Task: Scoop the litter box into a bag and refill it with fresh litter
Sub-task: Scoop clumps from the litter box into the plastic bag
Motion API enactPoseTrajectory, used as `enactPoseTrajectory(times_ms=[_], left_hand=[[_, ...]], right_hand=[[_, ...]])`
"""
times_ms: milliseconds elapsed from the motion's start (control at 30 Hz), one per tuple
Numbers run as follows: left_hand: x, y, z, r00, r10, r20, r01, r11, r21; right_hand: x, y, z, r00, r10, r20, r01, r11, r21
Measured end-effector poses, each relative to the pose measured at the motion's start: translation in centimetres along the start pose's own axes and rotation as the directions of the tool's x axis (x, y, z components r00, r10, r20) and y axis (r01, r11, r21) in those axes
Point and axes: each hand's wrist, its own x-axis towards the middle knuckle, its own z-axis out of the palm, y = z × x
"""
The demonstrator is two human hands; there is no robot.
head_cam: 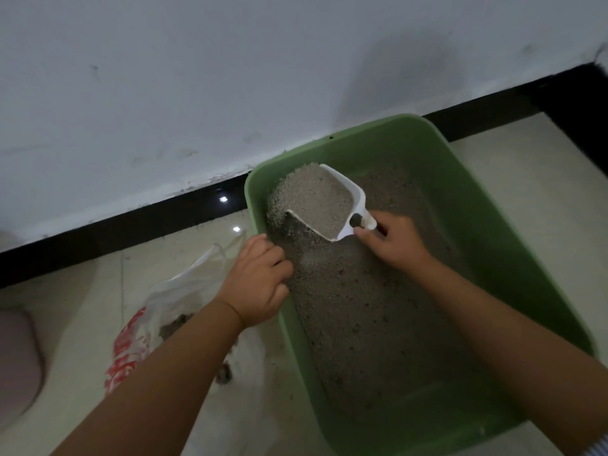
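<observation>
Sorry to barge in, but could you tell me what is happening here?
A person is cleaning a green litter box on the floor. The right hand holds a white scoop heaped with litter, while the left hand grips the box's near-left rim. A plastic bag lies open beside the box, already holding some clumps.

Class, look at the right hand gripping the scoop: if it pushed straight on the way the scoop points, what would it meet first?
Probably the far-left inner wall of the green box. The right hand aims the loaded scoop toward that corner, already close to it, though depth is hard to judge.
</observation>
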Motion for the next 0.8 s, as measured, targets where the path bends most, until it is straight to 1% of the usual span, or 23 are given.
enactPoseTrajectory(times_ms=[67, 100, 167, 200, 233, 300, 367, 400, 467, 567, 700, 800], left_hand=[[-0.1, -0.1, 0.2, 1.0, 0.005, -0.012, -0.005, 1.0, -0.004], [-0.1, -0.1, 0.2, 1.0, 0.006, -0.019, -0.006, 1.0, -0.011], [-0.1, 0.0, 0.3, 0.999, 0.004, -0.035, -0.005, 1.0, -0.021], [-0.1, 0.0, 0.3, 0.999, -0.002, -0.042, 0.001, 1.0, -0.024], [-0.1, 0.1, 0.3, 0.999, -0.009, -0.048, 0.008, 1.0, -0.027], [-0.1, 0.1, 0.4, 0.998, -0.016, -0.058, 0.014, 0.999, -0.033], [-0.1, 0.1, 0.4, 0.997, -0.008, -0.073, 0.005, 0.999, -0.04], [-0.2, 0.1, 0.4, 0.997, -0.003, -0.082, 0.0, 0.999, -0.042], [-0.3, 0.2, 0.3, 0.996, 0.006, -0.094, -0.009, 0.999, -0.038], [-0.9, 0.9, 0.0, 0.992, 0.027, -0.124, -0.031, 0.999, -0.029], [-2.7, 3.1, 0.2, 0.985, 0.081, -0.15, -0.094, 0.992, -0.08], [-3.1, 3.4, 0.3, 0.983, 0.1, -0.156, -0.116, 0.988, -0.1]], right_hand=[[-0.8, 0.1, -1.3, 0.998, 0.0, -0.065, 0.002, 1.0, 0.023], [-1.2, 0.2, -2.0, 0.995, -0.018, -0.095, 0.018, 1.0, 0.001], [-2.3, 0.2, -3.4, 0.989, -0.064, -0.13, 0.05, 0.992, -0.113], [-2.9, 0.3, -4.0, 0.99, -0.056, -0.128, 0.037, 0.989, -0.146], [-3.4, 0.2, -4.5, 0.992, -0.032, -0.125, 0.016, 0.991, -0.132], [-4.5, 0.1, -4.9, 0.997, 0.0, -0.081, -0.012, 0.988, -0.152], [-5.2, 0.0, -4.9, 0.997, -0.021, -0.075, 0.002, 0.969, -0.246], [-5.4, -0.2, -5.0, 0.995, -0.008, -0.095, -0.017, 0.966, -0.26], [-6.0, -0.6, -5.2, 0.991, 0.007, -0.133, -0.04, 0.967, -0.25], [-7.2, -1.3, -5.3, 0.994, -0.019, -0.104, -0.007, 0.969, -0.247], [-8.3, -1.5, -5.7, 0.996, 0.016, -0.083, -0.039, 0.959, -0.282], [-8.9, -1.5, -5.8, 0.992, 0.076, -0.101, -0.096, 0.973, -0.208]])
